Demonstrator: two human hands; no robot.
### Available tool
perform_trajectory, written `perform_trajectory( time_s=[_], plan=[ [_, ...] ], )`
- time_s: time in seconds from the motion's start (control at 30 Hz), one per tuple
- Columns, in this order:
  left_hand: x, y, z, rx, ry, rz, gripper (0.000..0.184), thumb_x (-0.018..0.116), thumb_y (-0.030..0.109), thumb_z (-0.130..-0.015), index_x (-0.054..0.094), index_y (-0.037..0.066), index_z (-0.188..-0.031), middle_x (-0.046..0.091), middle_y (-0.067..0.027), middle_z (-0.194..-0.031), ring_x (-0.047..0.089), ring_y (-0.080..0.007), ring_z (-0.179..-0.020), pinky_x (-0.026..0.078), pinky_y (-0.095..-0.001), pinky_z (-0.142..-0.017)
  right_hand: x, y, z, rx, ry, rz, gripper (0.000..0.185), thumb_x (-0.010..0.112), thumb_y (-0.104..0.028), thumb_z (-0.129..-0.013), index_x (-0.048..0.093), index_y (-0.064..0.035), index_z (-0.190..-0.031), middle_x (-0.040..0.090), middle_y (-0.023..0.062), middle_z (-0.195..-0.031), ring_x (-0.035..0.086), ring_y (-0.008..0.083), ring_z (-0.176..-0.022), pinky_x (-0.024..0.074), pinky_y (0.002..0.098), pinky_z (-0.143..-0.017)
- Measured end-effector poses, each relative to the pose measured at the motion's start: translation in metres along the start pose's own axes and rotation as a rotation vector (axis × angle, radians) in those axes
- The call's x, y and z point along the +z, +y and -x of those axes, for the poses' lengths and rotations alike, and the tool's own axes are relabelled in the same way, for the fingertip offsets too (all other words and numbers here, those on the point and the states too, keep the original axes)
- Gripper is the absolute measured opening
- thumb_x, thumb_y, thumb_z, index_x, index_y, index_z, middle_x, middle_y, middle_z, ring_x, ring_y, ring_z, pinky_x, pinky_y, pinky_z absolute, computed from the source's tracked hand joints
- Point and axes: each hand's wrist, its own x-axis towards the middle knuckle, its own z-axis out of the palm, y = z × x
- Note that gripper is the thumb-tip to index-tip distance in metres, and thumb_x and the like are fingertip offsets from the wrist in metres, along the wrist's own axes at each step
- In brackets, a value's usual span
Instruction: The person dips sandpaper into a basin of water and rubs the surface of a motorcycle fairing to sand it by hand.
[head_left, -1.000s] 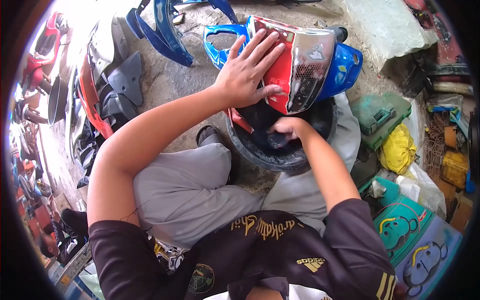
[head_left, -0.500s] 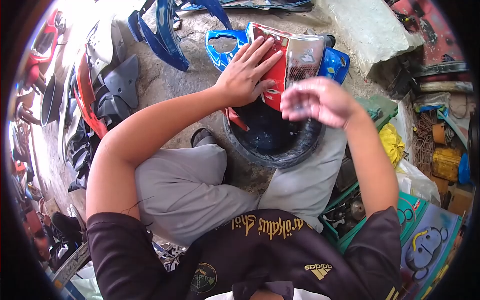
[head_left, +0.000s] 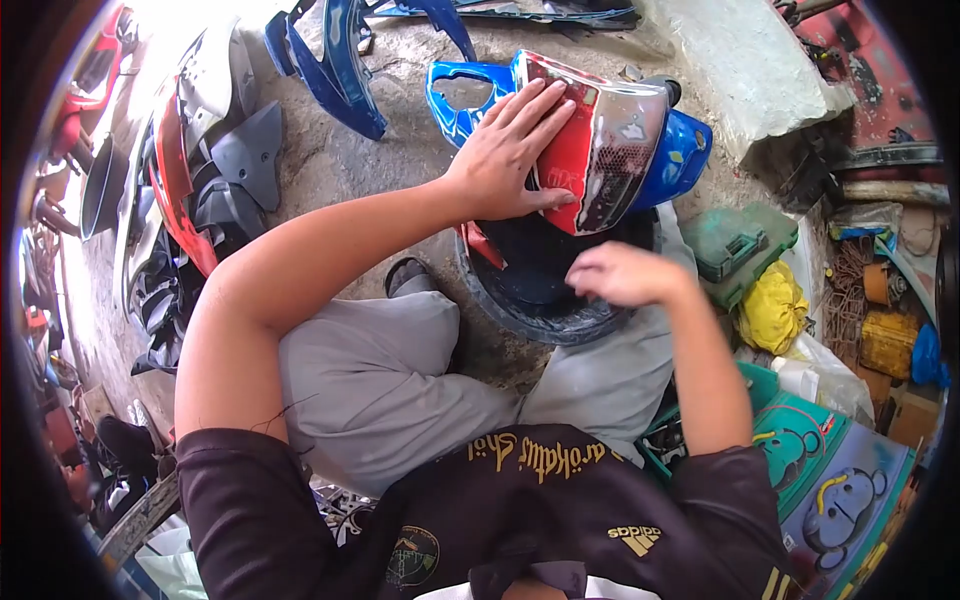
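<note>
My left hand (head_left: 508,150) lies flat with fingers spread on the red part of a painted plastic panel (head_left: 610,150). The panel has blue ends and a worn grey and dark patterned section, and rests over the far side of a round black basin (head_left: 560,325). Over the basin's right side hovers my right hand (head_left: 622,274), apart from the panel. Its fingers are curled together; whatever they hold, if anything, is hidden. A small red piece (head_left: 484,246) shows at the basin's left inner edge.
Dark blue curved parts (head_left: 340,75) lie on the floor beyond. Grey and orange panels (head_left: 182,190) are piled at left. At right are a green case (head_left: 735,245), a yellow bag (head_left: 773,308) and a teal box (head_left: 790,440). A pale block (head_left: 750,80) lies at upper right.
My right hand left the basin, rose over the panel's right part, then came back down toward me above the basin. My left hand stays on the panel.
</note>
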Motion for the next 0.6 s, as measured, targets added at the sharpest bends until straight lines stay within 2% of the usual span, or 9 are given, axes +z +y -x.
perform_trajectory(
  time_s=[0.03,0.07,0.1,0.13,0.2,0.4,0.47,0.57,0.6],
  plan=[
    [0.0,-0.001,0.0,0.006,0.004,0.007,0.115,0.085,0.064,-0.084,0.036,0.008,-0.172,0.03,-0.019,-0.179,0.024,-0.0415,-0.167,0.023,-0.0576,-0.135,0.022,0.017,-0.021,0.047,0.01,0.138,0.038,0.065,-0.034,-0.108,0.076,-0.0025,-0.127,0.081,0.0171,-0.117,0.076,0.0281,-0.112,0.0571,0.0416,-0.102],
    [0.0,-0.001,0.001,0.011,0.006,0.014,0.115,0.086,0.064,-0.084,0.037,0.008,-0.172,0.031,-0.0189,-0.179,0.024,-0.0419,-0.167,0.023,-0.0583,-0.135,0.032,0.016,-0.035,0.159,0.004,0.16,0.038,0.064,-0.033,-0.107,0.078,-0.0036,-0.126,0.08,0.0206,-0.122,0.074,0.0335,-0.12,0.0544,0.0428,-0.108],
    [0.0,-0.003,0.001,0.019,0.014,0.047,0.114,0.089,0.061,-0.081,0.04,0.01,-0.17,0.032,-0.0187,-0.178,0.026,-0.0436,-0.166,0.025,-0.0599,-0.134,0.045,0.055,-0.073,0.092,0.001,0.203,0.038,0.067,-0.033,-0.104,0.078,-0.0042,-0.127,0.079,0.0231,-0.125,0.074,0.0358,-0.12,0.0553,0.0434,-0.107],
    [-0.001,-0.004,0.001,0.016,0.013,0.053,0.113,0.089,0.061,-0.081,0.041,0.009,-0.169,0.034,-0.0192,-0.177,0.028,-0.0437,-0.165,0.026,-0.0591,-0.134,0.047,0.066,-0.094,0.146,0.034,0.146,0.045,0.068,-0.034,-0.098,0.078,-0.004,-0.13,0.074,0.0258,-0.135,0.071,0.0414,-0.128,0.0543,0.0468,-0.111],
    [-0.005,-0.005,-0.002,0.014,0.011,0.063,0.11,0.088,0.062,-0.081,0.044,0.008,-0.166,0.036,-0.0201,-0.176,0.031,-0.0439,-0.163,0.027,-0.0575,-0.134,0.051,0.099,-0.145,0.242,0.222,0.199,0.05,0.065,-0.029,-0.096,0.074,-0.0024,-0.138,0.068,0.0282,-0.145,0.065,0.0443,-0.137,0.0519,0.0469,-0.116],
    [-0.004,-0.009,-0.009,-0.003,0.024,0.129,0.11,0.095,0.058,-0.076,0.048,0.01,-0.164,0.038,-0.0199,-0.175,0.031,-0.045,-0.163,0.029,-0.06,-0.132,0.084,0.144,-0.217,0.453,0.214,0.121,0.051,0.062,-0.029,-0.105,0.063,-0.0033,-0.149,0.07,0.0227,-0.144,0.068,0.041,-0.132,0.0533,0.0517,-0.114],
    [-0.004,-0.013,-0.01,0.011,0.037,0.134,0.108,0.096,0.058,-0.076,0.051,0.009,-0.161,0.039,-0.0206,-0.174,0.032,-0.0452,-0.163,0.03,-0.06,-0.132,0.093,0.145,-0.215,0.502,0.114,-0.068,0.051,0.06,-0.028,-0.108,0.059,-0.0036,-0.153,0.071,0.0209,-0.143,0.068,0.0398,-0.131,0.0538,0.0533,-0.114],
    [-0.002,-0.015,-0.009,0.027,0.051,0.137,0.104,0.096,0.058,-0.075,0.054,0.007,-0.156,0.04,-0.0211,-0.173,0.033,-0.0454,-0.163,0.03,-0.0599,-0.132,0.086,0.134,-0.199,0.526,-0.114,-0.603,0.052,0.059,-0.028,-0.112,0.054,-0.004,-0.158,0.072,0.0181,-0.142,0.07,0.0382,-0.129,0.0546,0.0557,-0.113],
    [-0.002,-0.015,-0.009,0.026,0.049,0.129,0.104,0.095,0.059,-0.075,0.054,0.006,-0.155,0.04,-0.021,-0.174,0.032,-0.0454,-0.163,0.03,-0.0599,-0.132,0.077,0.127,-0.19,0.489,-0.219,-0.813,0.044,0.059,-0.028,-0.113,0.06,-0.001,-0.148,0.074,0.0191,-0.132,0.072,0.0383,-0.122,0.0572,0.0566,-0.109]
  ],
)
